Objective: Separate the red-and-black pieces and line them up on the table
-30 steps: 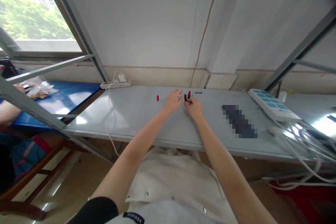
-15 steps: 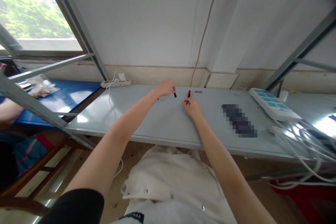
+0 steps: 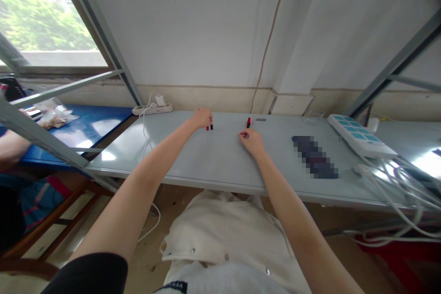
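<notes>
My left hand (image 3: 202,118) is over the back of the grey table, its fingers pinched on a small black cylinder (image 3: 211,127) that points down. Right beside that cylinder is a small red piece (image 3: 207,128), partly behind the hand. On the right, my right hand (image 3: 254,141) rests low over the tabletop with thumb and fingers closed on a small dark red piece (image 3: 244,135), mostly hidden by the fingers. Just beyond it lies a small red and black cylinder (image 3: 248,122). Next to that is a short row of small dark pieces (image 3: 261,120).
A white power strip (image 3: 153,109) with a plug and cable lies at the back left. To the right are a blurred-out dark object (image 3: 315,158), a large white socket block (image 3: 360,135) and tangled white cables (image 3: 396,197). Another person's arm (image 3: 14,140) is at the far-left blue table.
My left hand has moved left with the black cylinder, bringing it beside the small red piece. My right hand stays almost where it was.
</notes>
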`<move>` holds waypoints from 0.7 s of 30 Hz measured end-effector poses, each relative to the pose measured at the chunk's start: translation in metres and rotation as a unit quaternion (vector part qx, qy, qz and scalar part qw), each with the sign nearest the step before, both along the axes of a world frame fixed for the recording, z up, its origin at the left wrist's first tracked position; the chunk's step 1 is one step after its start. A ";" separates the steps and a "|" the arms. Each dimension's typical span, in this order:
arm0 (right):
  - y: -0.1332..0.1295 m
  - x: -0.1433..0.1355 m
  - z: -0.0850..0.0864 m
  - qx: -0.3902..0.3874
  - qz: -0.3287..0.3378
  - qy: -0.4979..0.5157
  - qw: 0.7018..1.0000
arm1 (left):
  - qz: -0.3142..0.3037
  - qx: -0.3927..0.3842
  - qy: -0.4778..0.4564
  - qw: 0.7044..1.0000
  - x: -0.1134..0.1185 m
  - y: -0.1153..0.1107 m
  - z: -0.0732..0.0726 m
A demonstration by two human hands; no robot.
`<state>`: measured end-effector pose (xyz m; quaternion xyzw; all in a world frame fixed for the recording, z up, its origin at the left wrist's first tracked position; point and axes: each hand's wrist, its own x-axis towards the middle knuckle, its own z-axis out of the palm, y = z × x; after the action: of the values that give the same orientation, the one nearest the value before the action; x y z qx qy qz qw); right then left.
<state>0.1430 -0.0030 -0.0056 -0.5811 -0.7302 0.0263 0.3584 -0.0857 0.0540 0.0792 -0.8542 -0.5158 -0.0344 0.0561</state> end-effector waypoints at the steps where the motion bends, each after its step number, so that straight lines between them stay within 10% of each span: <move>1: 0.000 0.000 0.000 0.000 0.001 -0.001 1.000 | 0.002 0.001 -0.001 1.000 0.000 0.000 0.000; 21: 0.002 0.002 -0.001 -0.011 -0.007 -0.011 1.000 | 0.001 -0.024 -0.011 1.000 0.000 0.001 -0.001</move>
<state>0.1453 -0.0012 -0.0069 -0.5902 -0.7299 0.0251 0.3439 -0.0858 0.0545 0.0782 -0.8545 -0.5176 -0.0311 0.0303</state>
